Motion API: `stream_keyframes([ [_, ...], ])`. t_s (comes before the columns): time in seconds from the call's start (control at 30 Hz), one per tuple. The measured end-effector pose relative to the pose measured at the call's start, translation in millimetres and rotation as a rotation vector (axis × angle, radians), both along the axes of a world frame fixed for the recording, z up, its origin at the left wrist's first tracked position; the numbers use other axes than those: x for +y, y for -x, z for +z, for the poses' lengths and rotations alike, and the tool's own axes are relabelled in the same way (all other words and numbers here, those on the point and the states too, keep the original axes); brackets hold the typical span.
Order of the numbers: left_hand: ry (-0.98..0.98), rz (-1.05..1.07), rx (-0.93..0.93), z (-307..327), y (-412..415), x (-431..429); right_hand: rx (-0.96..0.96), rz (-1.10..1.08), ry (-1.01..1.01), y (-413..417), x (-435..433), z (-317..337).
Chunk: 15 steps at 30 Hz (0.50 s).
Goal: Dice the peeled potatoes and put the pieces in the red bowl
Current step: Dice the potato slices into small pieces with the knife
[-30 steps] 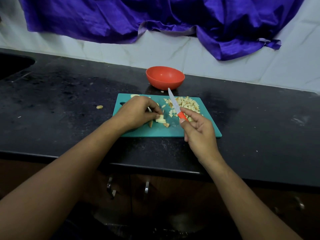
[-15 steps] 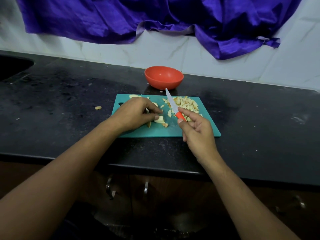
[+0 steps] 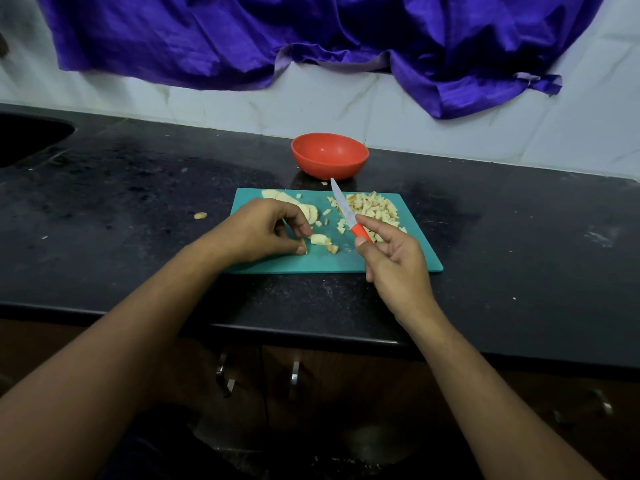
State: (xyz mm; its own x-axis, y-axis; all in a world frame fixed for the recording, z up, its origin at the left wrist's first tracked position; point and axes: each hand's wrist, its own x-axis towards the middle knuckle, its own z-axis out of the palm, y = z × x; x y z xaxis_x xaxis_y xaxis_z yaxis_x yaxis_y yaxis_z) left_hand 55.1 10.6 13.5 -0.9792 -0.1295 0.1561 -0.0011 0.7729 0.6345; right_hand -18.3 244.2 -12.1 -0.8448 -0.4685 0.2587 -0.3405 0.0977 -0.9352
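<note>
The left hand (image 3: 258, 233) is reaching in from the lower left, its fingers curling down and its thumb and forefinger tips pinching a potato chunk (image 3: 318, 239) at the middle of the cutting board (image 3: 332, 263). The right hand (image 3: 394, 261) is coming in from the lower right, gripping the knife (image 3: 346, 211) by its orange handle between thumb and fingers, the blade pointing up-frame towards the red bowl (image 3: 330, 155).

Potato slices (image 3: 301, 206) are lying just above the left hand; a heap of diced potato (image 3: 375, 209) is sitting at the board's upper right. The bowl is standing just above the board on the black counter (image 3: 138, 202). A stray piece (image 3: 200, 215) is lying left of the board.

A purple cloth (image 3: 311, 29) is hanging over the pale tiled wall (image 3: 346, 109). A sink (image 3: 27, 140) is showing at the left edge. Bare counter is stretching on both sides, its front edge crossing below the board.
</note>
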Motion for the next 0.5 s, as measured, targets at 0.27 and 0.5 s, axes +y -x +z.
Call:
stream_keyframes([
  [0.27,0.136,0.045,0.145,-11,6,19,0.000,0.008,0.009,2,-1,-3],
  [0.5,0.180,0.092,0.220,-17,14,20,0.004,0.006,0.008,1,-1,-3],
])
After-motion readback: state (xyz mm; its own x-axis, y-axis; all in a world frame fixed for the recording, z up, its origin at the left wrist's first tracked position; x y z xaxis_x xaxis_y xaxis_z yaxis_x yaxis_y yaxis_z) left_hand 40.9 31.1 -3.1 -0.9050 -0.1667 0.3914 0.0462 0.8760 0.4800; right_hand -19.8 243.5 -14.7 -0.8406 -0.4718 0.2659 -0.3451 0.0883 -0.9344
